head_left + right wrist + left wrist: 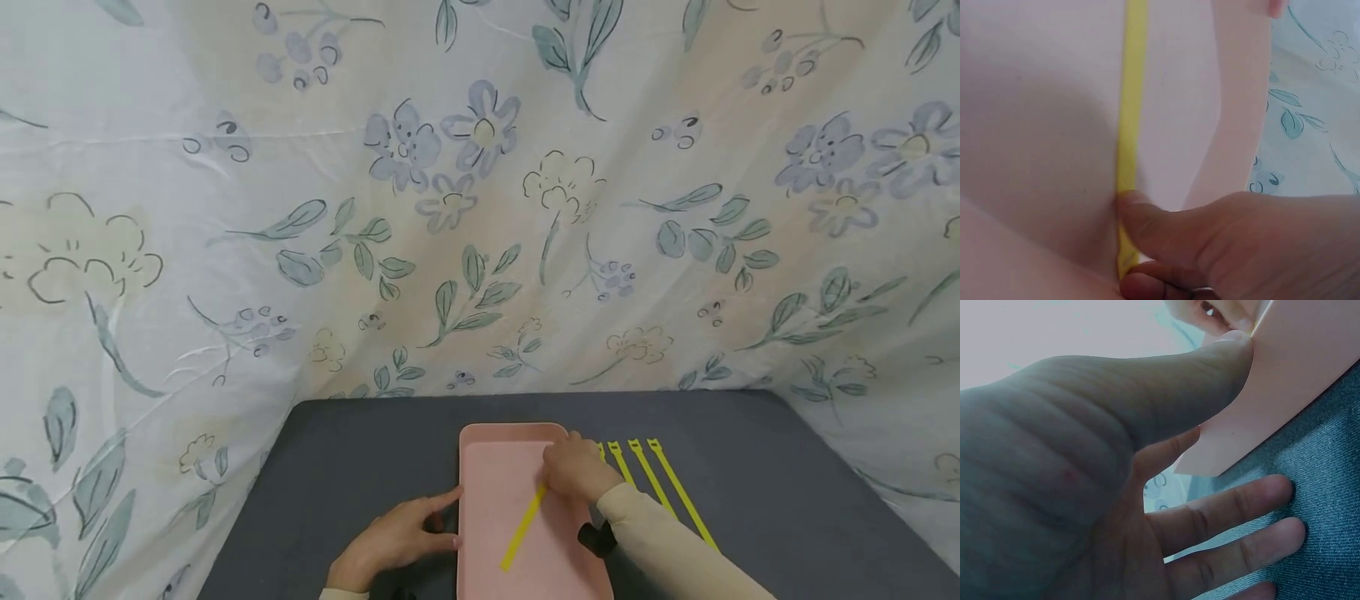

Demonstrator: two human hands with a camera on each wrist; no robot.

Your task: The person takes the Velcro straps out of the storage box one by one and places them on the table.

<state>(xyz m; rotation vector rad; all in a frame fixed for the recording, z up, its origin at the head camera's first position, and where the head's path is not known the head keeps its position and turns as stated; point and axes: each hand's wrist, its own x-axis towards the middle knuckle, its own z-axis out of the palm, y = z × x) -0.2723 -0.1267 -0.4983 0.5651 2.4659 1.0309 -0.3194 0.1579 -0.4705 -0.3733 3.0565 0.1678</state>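
A pink rectangular tray lies lengthwise on the dark table. My right hand reaches over its right side and pinches one end of a yellow cable strap. In the right wrist view, thumb and fingertips grip the yellow strap near its end, and the rest stretches straight over the tray floor. My left hand touches the tray's left edge with thumb and index finger. The left wrist view shows its thumb on the pink wall, the other fingers spread loosely beneath.
Several more yellow straps lie side by side on the dark table, right of the tray and partly hidden by the right arm. A floral cloth hangs behind the table and along its sides.
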